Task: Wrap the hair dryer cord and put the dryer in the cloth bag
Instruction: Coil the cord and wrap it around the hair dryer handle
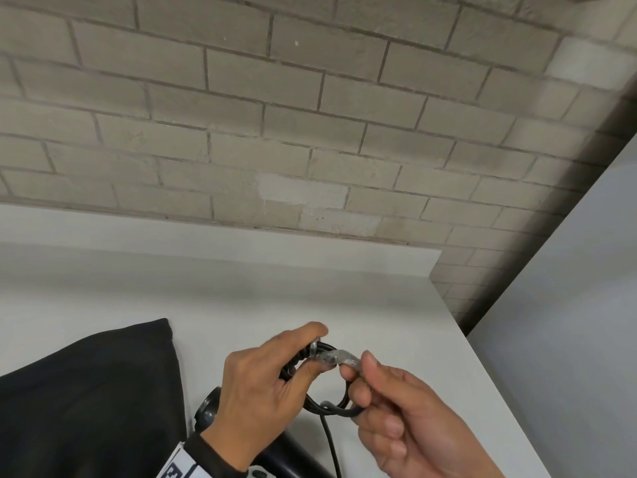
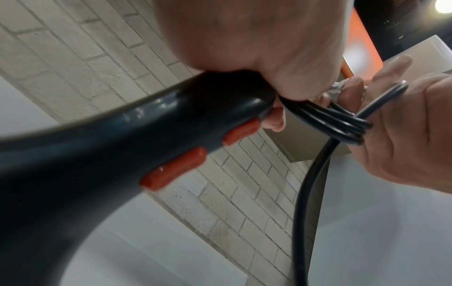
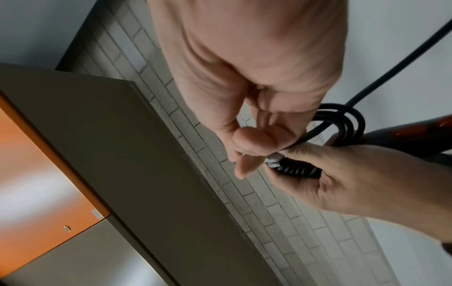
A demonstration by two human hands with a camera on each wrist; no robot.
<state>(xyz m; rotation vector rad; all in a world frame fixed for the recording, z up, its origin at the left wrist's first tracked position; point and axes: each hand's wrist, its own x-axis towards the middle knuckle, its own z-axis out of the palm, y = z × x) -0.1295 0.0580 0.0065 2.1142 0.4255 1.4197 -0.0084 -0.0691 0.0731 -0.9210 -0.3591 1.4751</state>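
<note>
- Left hand (image 1: 255, 391), lower centre of the head view: grip curled tight round a bundle of cord (image 1: 312, 374) loops, thumb on top. The left wrist view shows the same fist also closed on the handle end of the hair dryer (image 2: 102, 154).
- Right hand (image 1: 396, 415), lower right: thumb and fingertips pinch a clear twist tie (image 1: 336, 357) at the top of the coil; lower fingers hook the coil's near side.
- Both hands meet above the counter (image 1: 344, 298); whether the coil is clear of the surface cannot be told.
- One strand of cord drops from the coil to the bottom edge of the frame.
- Dryer body dark, two red switches on the handle; it lies partly under the left wrist, lower centre.
- Black cloth bag (image 1: 86, 401) flat at lower left, its right edge just beside the dryer.
- Open white counter beyond the hands up to the brick wall (image 1: 310, 115); the counter's right edge runs diagonally close past the right hand.
</note>
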